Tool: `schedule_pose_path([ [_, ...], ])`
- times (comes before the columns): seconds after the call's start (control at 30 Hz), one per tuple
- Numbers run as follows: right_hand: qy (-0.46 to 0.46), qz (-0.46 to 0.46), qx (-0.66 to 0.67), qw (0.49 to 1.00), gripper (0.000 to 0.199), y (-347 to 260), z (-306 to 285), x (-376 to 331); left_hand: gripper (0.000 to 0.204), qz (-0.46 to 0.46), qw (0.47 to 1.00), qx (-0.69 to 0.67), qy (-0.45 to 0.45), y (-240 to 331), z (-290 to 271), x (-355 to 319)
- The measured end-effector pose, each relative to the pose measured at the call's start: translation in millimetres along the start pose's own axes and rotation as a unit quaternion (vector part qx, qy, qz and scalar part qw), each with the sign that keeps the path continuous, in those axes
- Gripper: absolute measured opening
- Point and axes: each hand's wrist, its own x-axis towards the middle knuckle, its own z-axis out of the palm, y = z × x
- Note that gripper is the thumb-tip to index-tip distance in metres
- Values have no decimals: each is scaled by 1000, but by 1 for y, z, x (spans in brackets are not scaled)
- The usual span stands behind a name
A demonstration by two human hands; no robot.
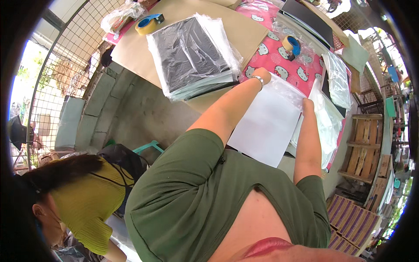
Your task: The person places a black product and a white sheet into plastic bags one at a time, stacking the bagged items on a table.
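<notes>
- The white sheet (264,126) could crease or skew, I judge, if the left hand (262,76) and the right hand (308,105) pull unevenly.
- The thin clear film (286,89) between the hands looks likely to wrinkle or tear if tugged hard at one corner.
- The loose plastic sheets (321,120) just beside the right hand could cling to the film and get dragged along.
- The sheet lies between the two hands and mostly nearer the body than either, its far edge by the film.
- The left hand is curled at the film's far left corner; I cannot tell whether its fingers are clamped.
- The right hand is at the right corner, fingers mostly hidden, so its grip cannot be told.
- Left of the left hand, a plastic-covered black stack (187,50) rests on the surface (271,59); beyond the right hand stands a tape dispenser (291,46).
</notes>
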Motion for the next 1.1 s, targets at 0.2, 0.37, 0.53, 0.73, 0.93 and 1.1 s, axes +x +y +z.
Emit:
schedule_pose_path([
  [0.2, 12, -52, -66, 996, 43, -56, -16, -59, 29, 48, 998, 27, 20, -11, -6, 12],
  [0.37, 55, -89, -81, 991, 44, -54, -55, -64, 31, 96, 994, 30, 36, 34, -25, -15],
  [0.53, 72, -150, 124, 978, 40, -133, -141, -109, 36, 169, 982, -10, 80, 75, -91, -28],
  [0.73, -125, -200, 365, 900, 31, -220, -266, -240, 31, 477, 850, 81, 210, 136, -207, -50],
  [0.93, -224, -232, 353, 878, 36, -163, -287, -296, 23, 186, 919, -205, -282, 133, -258, -138],
  [1.1, -315, -233, 477, 787, 32, -113, -265, -270, 17, 41, 912, -305, -272, 134, -230, -158],
])
